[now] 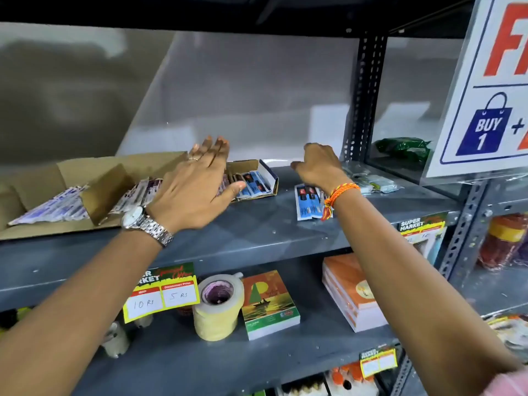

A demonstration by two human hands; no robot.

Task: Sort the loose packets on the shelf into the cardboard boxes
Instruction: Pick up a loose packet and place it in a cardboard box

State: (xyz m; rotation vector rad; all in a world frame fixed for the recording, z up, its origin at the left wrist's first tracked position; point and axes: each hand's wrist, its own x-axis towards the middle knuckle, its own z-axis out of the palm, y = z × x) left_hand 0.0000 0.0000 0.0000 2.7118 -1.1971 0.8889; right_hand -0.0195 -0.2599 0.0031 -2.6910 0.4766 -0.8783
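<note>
Grey metal shelf [257, 224]: left hand [197, 181] splayed wide over small open cardboard box [268, 172], right hand [320, 167] loosely curled, empty; loose blue packets [307, 204] below its fingertips—pinch stack w/ care.

I noted matt grey painted metal shelf [257, 230], rough brown cardboard boxes [111, 184], glossy plastic packets [308, 204] (blue print), polished steel watch [145, 224], braided thread wristband [340, 192].

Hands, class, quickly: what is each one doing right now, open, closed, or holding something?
Left hand: open, fingers spread above the small box, holding nothing.
Right hand: fingers curled downward over the shelf; grip cannot be told.
</note>
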